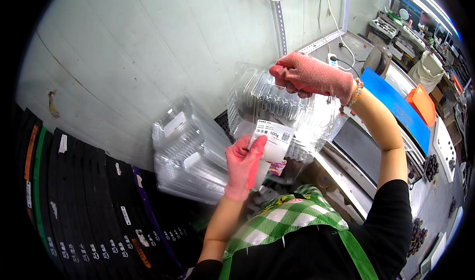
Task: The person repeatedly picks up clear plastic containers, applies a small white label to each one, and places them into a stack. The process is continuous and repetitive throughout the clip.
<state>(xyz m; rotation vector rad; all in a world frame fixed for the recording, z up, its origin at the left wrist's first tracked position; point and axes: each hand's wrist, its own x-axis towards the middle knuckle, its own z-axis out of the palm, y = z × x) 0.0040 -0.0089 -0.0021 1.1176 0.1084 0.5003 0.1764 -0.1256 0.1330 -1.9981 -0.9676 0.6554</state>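
Note:
Both hands wear pink-red work gloves. My right hand (308, 74) is closed at the upper edge of a clear plastic clamshell container (274, 98), which is held up in front of me. Its ribbed walls look see-through, and a stack may be nested there. My left hand (245, 163) pinches a white printed label (276, 141) between thumb and fingers at the container's lower side. Whether the label is fully stuck down I cannot tell. Another piece of white paper (261, 174) hangs below it.
Nested clear containers (196, 165) stand to the left by a pale wall panel (148, 39). Stacked black crates (92, 191) fill the lower left. On the right-hand counter are a blue board (397, 111), an orange bin (421, 103), a kettle (376, 60) and grapes (431, 167).

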